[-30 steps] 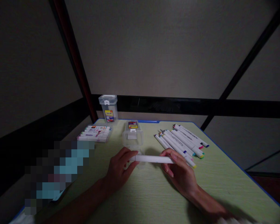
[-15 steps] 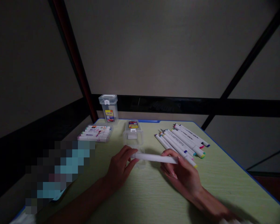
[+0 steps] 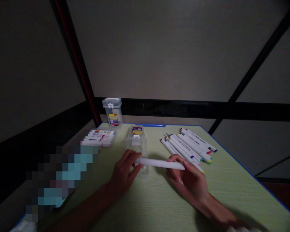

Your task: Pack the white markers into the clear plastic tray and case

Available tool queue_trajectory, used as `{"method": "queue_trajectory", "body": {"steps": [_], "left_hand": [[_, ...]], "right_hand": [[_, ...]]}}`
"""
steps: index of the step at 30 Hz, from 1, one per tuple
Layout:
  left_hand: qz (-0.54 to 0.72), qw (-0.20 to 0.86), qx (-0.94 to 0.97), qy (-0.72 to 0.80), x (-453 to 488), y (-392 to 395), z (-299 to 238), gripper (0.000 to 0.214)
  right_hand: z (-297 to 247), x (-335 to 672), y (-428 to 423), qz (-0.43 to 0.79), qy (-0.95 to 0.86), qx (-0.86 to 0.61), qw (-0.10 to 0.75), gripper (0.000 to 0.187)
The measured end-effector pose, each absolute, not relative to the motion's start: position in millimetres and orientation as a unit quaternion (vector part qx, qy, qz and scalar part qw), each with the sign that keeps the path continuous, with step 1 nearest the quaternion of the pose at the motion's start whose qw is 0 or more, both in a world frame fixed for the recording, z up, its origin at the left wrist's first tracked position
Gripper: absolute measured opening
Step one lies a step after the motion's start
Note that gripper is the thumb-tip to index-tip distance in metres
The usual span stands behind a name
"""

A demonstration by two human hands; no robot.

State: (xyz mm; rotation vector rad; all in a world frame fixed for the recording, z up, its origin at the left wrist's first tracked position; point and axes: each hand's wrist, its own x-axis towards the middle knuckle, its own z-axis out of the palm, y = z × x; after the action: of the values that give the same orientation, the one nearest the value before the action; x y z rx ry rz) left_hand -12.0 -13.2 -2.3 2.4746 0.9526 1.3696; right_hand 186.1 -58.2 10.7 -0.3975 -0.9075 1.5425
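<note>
A white marker (image 3: 159, 163) lies level across the gap between my two hands, above the table. My left hand (image 3: 125, 170) pinches its left end between thumb and fingers. The right end sits in the fingers of my right hand (image 3: 189, 178). Behind the marker, a clear plastic case (image 3: 136, 140) rests on the table with its lid open toward me; my left hand and the marker hide part of the lid. Right of it is a loose pile of white markers (image 3: 183, 145) with coloured ends, close beyond my right hand.
At the far left of the table (image 3: 157, 206) stands a clear lidded box (image 3: 113, 112) with a yellow label. Before it lies a flat clear pack of markers (image 3: 99, 138). A blurred-out light-blue object (image 3: 72, 170) is at the left edge. Walls close in behind and left.
The open clear case has shifted slightly toward me and to the left. Both hands and the marker between them are almost unmoved.
</note>
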Motion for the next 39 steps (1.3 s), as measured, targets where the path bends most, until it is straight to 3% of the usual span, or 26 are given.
{"method": "queue_trajectory", "body": {"steps": [39], "left_hand": [[0.46, 0.032, 0.826, 0.324, -12.2, -8.5, -6.4, 0.026]], "right_hand": [[2.9, 179.5, -63.5, 0.678, -0.489, -0.202, 0.511, 0.033]]}}
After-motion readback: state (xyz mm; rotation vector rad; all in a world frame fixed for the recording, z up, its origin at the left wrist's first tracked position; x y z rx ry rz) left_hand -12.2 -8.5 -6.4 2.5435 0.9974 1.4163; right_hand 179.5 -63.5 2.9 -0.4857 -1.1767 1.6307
